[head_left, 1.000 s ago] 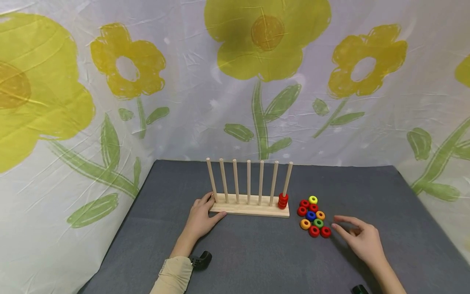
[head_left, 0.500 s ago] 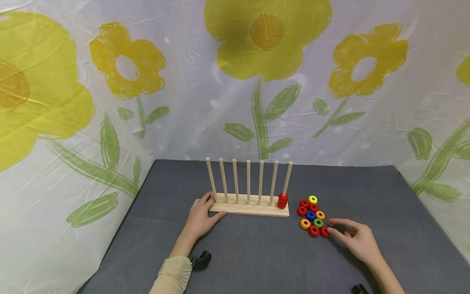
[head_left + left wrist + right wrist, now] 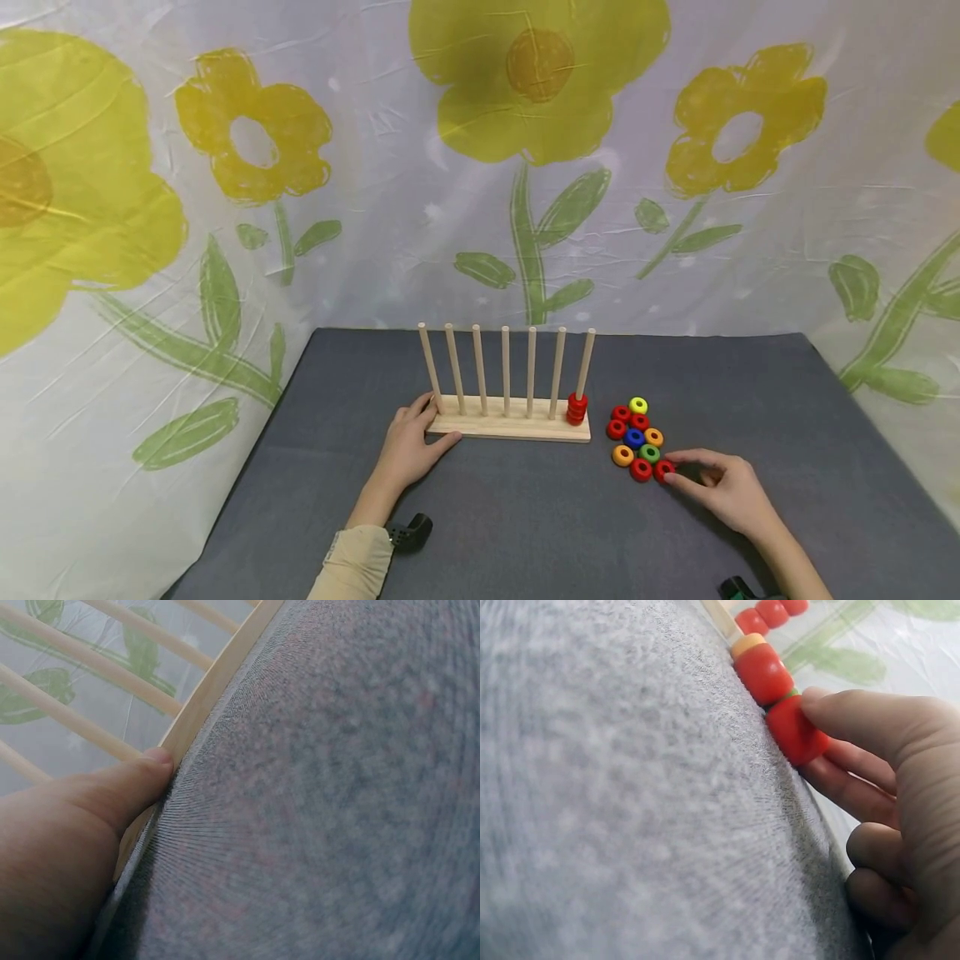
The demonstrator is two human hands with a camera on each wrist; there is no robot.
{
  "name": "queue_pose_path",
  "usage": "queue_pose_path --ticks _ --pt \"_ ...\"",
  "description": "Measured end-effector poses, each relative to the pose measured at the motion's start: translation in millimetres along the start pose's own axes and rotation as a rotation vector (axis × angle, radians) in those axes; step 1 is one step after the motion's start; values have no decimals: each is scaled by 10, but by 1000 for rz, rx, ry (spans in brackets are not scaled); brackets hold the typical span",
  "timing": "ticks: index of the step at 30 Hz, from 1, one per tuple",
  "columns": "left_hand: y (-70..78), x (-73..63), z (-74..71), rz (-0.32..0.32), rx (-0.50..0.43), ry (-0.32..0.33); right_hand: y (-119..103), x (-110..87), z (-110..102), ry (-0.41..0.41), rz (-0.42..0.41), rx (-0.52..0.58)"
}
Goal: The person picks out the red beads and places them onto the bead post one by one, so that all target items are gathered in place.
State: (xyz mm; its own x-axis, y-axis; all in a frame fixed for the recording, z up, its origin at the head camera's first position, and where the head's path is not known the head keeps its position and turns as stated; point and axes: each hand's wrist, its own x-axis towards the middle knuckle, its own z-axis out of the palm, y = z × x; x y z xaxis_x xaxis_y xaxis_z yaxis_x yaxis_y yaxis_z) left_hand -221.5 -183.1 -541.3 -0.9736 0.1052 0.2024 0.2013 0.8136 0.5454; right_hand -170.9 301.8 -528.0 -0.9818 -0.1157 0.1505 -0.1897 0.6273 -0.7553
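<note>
A wooden peg stand [image 3: 510, 427] with a row of upright pegs stands at the middle of the table. Stacked red rings [image 3: 576, 410] sit on its rightmost peg. My left hand [image 3: 407, 446] grips the stand's left end, and the left wrist view has the thumb [image 3: 142, 780] against the base's front edge. To the right, my right hand [image 3: 731, 492] pinches a red ring [image 3: 791, 733] between thumb and fingers, at the near right corner of a group of loose rings. That ring still lies on the cloth.
The loose group includes a yellow ring [image 3: 638, 406], a blue ring [image 3: 633, 438], a green ring [image 3: 649, 453], orange rings [image 3: 622, 455] and several red ones. A dark cloth [image 3: 525, 517] covers the table. A flower-printed sheet [image 3: 375, 250] hangs behind.
My right hand has moved left to the near right red ring, and its thumb and fingers have closed around it. The left hand stays on the stand.
</note>
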Motion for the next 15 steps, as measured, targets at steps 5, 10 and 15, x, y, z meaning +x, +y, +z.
queue_pose_path --ticks 5,10,15 --pt "1 -4 0 1 3 3 5 2 6 0 -44 -30" --pt "7 -5 -1 -1 2 1 19 7 11 4 -76 -56" --pt "9 4 1 0 -1 0 24 14 17 13 -82 -69"
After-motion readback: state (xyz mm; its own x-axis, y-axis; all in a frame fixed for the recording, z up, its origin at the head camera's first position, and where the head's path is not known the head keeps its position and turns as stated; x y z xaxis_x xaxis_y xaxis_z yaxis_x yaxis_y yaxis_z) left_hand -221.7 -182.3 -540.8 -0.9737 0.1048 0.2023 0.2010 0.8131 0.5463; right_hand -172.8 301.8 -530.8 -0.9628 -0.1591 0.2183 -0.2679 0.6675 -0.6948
